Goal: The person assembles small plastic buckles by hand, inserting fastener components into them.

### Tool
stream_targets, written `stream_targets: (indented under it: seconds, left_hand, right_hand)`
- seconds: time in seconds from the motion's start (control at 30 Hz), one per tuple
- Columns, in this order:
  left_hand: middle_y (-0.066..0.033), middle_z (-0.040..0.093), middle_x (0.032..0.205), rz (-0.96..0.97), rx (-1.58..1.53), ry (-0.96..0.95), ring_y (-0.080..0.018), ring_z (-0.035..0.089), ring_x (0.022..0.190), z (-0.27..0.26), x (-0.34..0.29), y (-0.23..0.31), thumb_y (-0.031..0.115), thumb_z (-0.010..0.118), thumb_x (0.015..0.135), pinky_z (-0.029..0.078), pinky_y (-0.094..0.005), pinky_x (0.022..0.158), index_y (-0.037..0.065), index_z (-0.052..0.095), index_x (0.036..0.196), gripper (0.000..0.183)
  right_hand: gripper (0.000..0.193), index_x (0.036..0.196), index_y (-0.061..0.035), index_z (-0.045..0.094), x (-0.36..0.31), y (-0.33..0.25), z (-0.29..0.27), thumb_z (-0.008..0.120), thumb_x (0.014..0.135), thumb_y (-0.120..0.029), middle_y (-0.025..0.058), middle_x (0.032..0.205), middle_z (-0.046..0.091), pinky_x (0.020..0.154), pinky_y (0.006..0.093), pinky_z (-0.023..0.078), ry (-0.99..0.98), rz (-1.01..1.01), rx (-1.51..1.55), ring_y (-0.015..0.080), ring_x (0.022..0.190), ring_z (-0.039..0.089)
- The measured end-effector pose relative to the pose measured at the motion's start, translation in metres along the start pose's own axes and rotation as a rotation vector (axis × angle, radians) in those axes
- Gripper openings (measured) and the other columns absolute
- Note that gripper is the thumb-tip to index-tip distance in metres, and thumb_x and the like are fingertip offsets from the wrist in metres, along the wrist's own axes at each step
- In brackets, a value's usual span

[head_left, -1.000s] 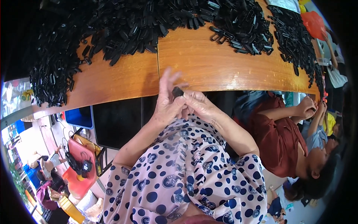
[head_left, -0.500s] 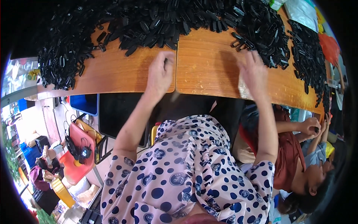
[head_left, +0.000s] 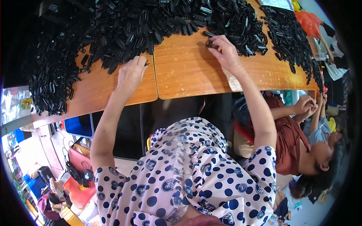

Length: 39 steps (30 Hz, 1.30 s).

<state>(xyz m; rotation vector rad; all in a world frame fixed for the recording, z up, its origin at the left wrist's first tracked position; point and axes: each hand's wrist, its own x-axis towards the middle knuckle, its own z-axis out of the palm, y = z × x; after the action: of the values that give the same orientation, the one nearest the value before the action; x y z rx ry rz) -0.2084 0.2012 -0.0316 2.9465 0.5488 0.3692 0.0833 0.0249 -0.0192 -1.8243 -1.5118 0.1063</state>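
Small, elongated black plastic pieces (head_left: 135, 28) lie heaped across the far side of the wooden table (head_left: 184, 71). My left hand (head_left: 131, 75) is closed in front of the heap, left of the seam between the tabletops. A dark bit of a black plastic piece (head_left: 146, 64) shows at its fingertips; the rest is hidden. Farther right, my right hand (head_left: 227, 55) pinches another black plastic piece (head_left: 209, 44) between thumb and fingers, just by the edge of the right-hand pile (head_left: 241, 28).
Another strip of black pieces (head_left: 290, 41) runs down the table's right end. A person in a reddish-brown top (head_left: 288, 141) sits close on my right, hands raised at the table. To the left stand a blue bin (head_left: 79, 126) and a red chair (head_left: 81, 169).
My left hand has moved left, toward the heap. The right hand has reached the pile's edge and closed on a piece. The whole view has shifted, with the table sliding left.
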Motion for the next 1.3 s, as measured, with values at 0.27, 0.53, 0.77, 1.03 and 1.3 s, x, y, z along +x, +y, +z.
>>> stream_targets:
  seconds: [0.27, 0.53, 0.77, 1.03, 1.3]
  left_hand:
    - [-0.0036, 0.059, 0.078, -0.587, -1.389, -0.029, -0.0078, 0.049, 0.057, -0.008, -0.012, 0.055, 0.018, 0.058, 0.089, 0.037, -0.0203, 0.050, 0.011, 0.050, 0.118, 0.031]
    - [-0.0006, 0.057, 0.079, -0.511, -1.478, 0.106, -0.0058, 0.048, 0.056, -0.017, -0.014, 0.112, 0.004, 0.062, 0.084, 0.037, -0.0181, 0.051, 0.008, 0.056, 0.113, 0.030]
    - [-0.0084, 0.060, 0.088, -0.285, -0.943, 0.311, -0.0188, 0.059, 0.079, -0.018, -0.016, 0.124, 0.006, 0.071, 0.076, 0.047, -0.0263, 0.066, 0.004, 0.064, 0.101, 0.026]
    - [-0.0090, 0.062, 0.088, -0.182, -0.894, 0.329, -0.0216, 0.062, 0.079, -0.016, -0.017, 0.124, 0.006, 0.072, 0.073, 0.049, -0.0286, 0.065, 0.004, 0.064, 0.098, 0.026]
    - [-0.0085, 0.062, 0.086, -0.045, -0.663, 0.315, -0.0241, 0.063, 0.076, -0.024, -0.026, 0.122, 0.002, 0.071, 0.069, 0.051, -0.0302, 0.063, 0.004, 0.064, 0.094, 0.026]
  right_hand:
    - [0.039, 0.118, -0.0020, 0.050, -0.041, -0.050, 0.014, 0.064, 0.082, -0.002, 0.0140, 0.101, 0.062, 0.061, 0.0227, 0.050, 0.137, 0.451, 1.568, 0.0128, 0.073, 0.060]
    - [0.017, 0.095, -0.0043, 0.057, -0.060, -0.085, 0.012, 0.063, 0.082, 0.003, 0.0122, 0.101, 0.061, 0.074, 0.0255, 0.055, 0.091, 0.523, 1.634, 0.0195, 0.091, 0.064]
    - [0.017, 0.086, -0.0038, 0.054, -0.064, -0.118, 0.013, 0.064, 0.079, 0.007, 0.0104, 0.097, 0.059, 0.073, 0.0255, 0.055, 0.172, 0.550, 1.631, 0.0218, 0.089, 0.064]
    - [0.016, 0.086, -0.0036, 0.055, -0.071, -0.118, 0.020, 0.066, 0.079, 0.005, 0.0082, 0.093, 0.059, 0.070, 0.0238, 0.054, 0.099, 0.647, 1.652, 0.0155, 0.081, 0.063]
    - [0.015, 0.087, -0.0051, 0.058, -0.068, -0.119, 0.001, 0.070, 0.079, -0.006, 0.0026, 0.081, 0.059, 0.055, 0.0194, 0.046, -0.176, 0.657, 1.183, 0.0079, 0.065, 0.055]
